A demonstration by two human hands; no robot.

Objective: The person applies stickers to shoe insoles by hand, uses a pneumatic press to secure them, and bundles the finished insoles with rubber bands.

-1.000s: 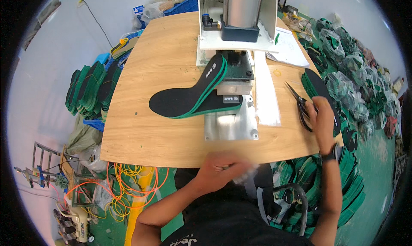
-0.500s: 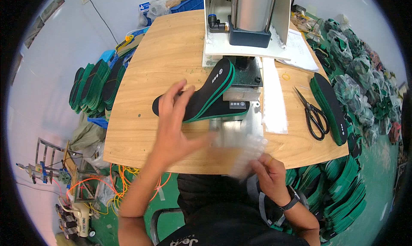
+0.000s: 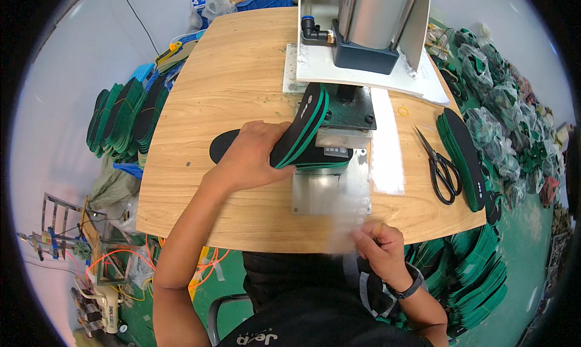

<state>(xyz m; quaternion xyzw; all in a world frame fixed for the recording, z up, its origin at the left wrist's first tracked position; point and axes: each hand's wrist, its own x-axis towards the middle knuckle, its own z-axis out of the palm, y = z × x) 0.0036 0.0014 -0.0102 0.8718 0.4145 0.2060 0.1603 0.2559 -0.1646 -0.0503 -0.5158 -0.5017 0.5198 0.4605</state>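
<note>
My left hand [image 3: 249, 156] is closed on black insoles with green edges. One stacked group of these insoles [image 3: 301, 126] tilts up beside the press head [image 3: 348, 111]. Another insole [image 3: 330, 154] lies flat, its end with a small grey printed patch below the metal block [image 3: 343, 138]. My fingertips are partly hidden behind the tilted insoles. Closer to me, my right hand [image 3: 382, 250] pinches a translucent film sheet [image 3: 346, 229] at its edge, over the table's front edge. Motion blurs the film, and small round marks run along its side.
Black scissors [image 3: 443, 171] and an insole stack [image 3: 461, 159] lie at the right of the wooden table [image 3: 212, 62]. A white strip [image 3: 387, 147] runs beside the metal base plate [image 3: 330, 195]. The press cylinder [image 3: 378, 17] towers behind. Bundled insoles [image 3: 124, 117] stand left.
My left hand has come down onto the insoles and closed on them; before, its fingers were spread above. The film in my right hand has swung away from the left hand. The view has shifted slightly.
</note>
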